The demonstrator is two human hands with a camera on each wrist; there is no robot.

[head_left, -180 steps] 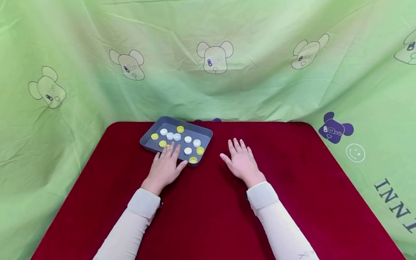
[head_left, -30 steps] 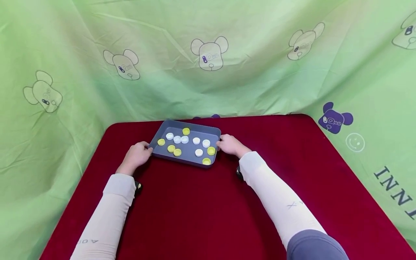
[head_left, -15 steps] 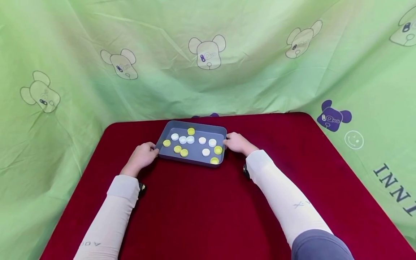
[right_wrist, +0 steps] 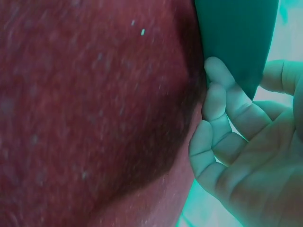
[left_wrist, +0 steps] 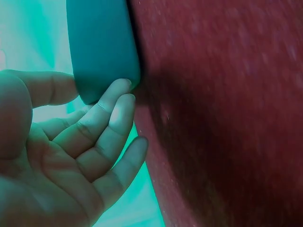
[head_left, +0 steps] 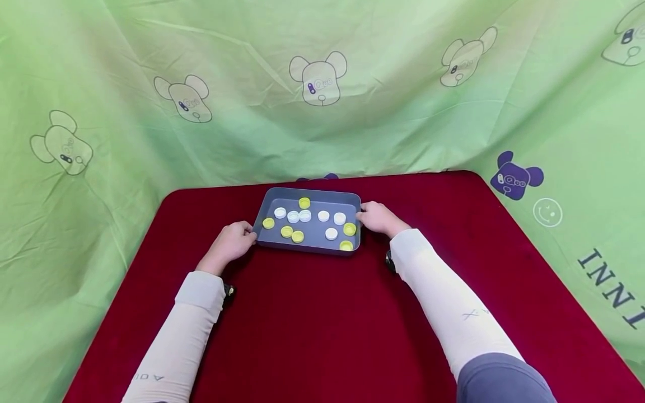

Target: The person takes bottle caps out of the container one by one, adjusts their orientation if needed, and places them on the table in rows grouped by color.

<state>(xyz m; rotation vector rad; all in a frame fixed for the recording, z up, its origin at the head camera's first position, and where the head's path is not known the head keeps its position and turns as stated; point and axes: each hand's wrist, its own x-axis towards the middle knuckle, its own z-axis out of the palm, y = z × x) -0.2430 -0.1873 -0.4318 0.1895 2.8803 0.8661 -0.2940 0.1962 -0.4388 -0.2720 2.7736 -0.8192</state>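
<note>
A shallow dark-grey tray [head_left: 302, 248] lies toward the back of the table, a long side facing me. Inside it are scattered white bottle caps [head_left: 324, 216] and yellow bottle caps [head_left: 304, 202], several of each. My left hand [head_left: 233, 240] grips the tray's left end near the front corner. In the left wrist view, the thumb presses one side of the tray wall [left_wrist: 102, 47] and fingertips bear on the other. My right hand [head_left: 380, 217] pinches the right end. The right wrist view has its fingers against the outer wall [right_wrist: 234, 38], thumb at the rim.
A dark red cloth covers the table [head_left: 312, 336]. Behind it and at both sides hangs a green curtain [head_left: 322, 140] printed with bear heads, meeting the table's back edge close behind the tray. Dark wrist cameras [head_left: 229, 292] sit below the cuffs.
Earlier, both hands lay flat, the left over the angled tray. Then both took hold of its ends. Over the last second the tray has moved right and turned squarer to the table.
</note>
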